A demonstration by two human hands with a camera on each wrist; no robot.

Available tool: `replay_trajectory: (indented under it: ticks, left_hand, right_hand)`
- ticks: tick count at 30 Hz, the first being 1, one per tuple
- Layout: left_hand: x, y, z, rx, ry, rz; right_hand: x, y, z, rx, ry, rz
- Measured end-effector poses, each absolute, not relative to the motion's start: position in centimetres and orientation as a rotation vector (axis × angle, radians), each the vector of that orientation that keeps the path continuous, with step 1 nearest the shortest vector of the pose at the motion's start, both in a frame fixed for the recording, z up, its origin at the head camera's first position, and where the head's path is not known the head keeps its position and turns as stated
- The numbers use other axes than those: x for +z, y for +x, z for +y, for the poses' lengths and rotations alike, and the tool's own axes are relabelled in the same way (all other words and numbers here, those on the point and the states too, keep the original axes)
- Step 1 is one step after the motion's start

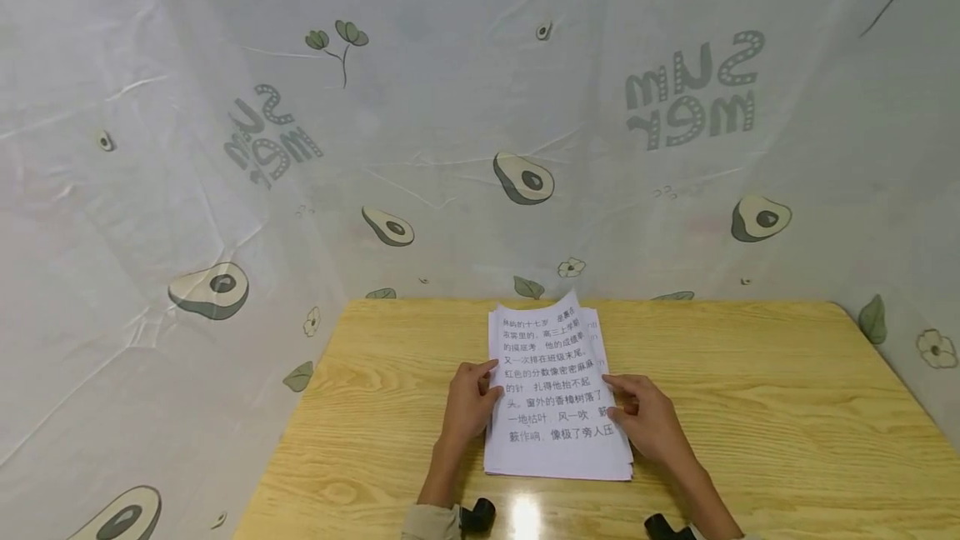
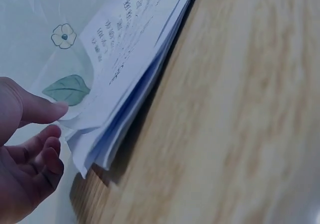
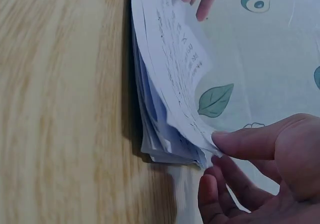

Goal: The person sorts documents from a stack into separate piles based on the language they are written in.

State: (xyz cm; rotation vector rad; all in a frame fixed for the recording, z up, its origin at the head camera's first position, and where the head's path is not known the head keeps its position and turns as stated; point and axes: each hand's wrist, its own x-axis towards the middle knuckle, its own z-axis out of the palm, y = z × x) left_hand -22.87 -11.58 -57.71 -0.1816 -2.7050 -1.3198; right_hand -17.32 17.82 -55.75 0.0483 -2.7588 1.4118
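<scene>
A stack of white paper sheets (image 3: 157, 146) lies on a wooden table, its layered edges fanned slightly apart. Its top sheet (image 1: 551, 382) carries handwritten Chinese lines, and its far end curls up off the pages beneath. At the stack's left edge, my left hand (image 1: 469, 407) pinches the paper between thumb and fingers. My right hand (image 1: 648, 419) grips the right edge; in the right wrist view its thumb (image 3: 245, 143) presses on the top sheet's margin with fingers curled below. How many sheets each hand holds, I cannot tell.
The wooden table (image 1: 750, 407) extends to both sides of the stack. Behind it and along the left hangs a pale cloth (image 1: 450, 107) printed with avocados, leaves and mirrored lettering. Dark wrist devices (image 1: 477, 515) sit near both sleeves.
</scene>
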Motion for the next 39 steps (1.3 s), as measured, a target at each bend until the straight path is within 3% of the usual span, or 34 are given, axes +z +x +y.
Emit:
replay_trajectory:
  ticks: [17, 39]
  left_hand:
    - [-57.7, -23.0, -12.8, -1.48, -0.132, -2.534]
    - [-57.0, -24.0, -22.1, -1.536, 0.134, -2.54]
  right_hand:
    - [-55.3, -17.5, 16.9, 1.606, -0.071, -2.717]
    - [-55.8, -18.9, 7.8, 1.987, -0.101, -2.517]
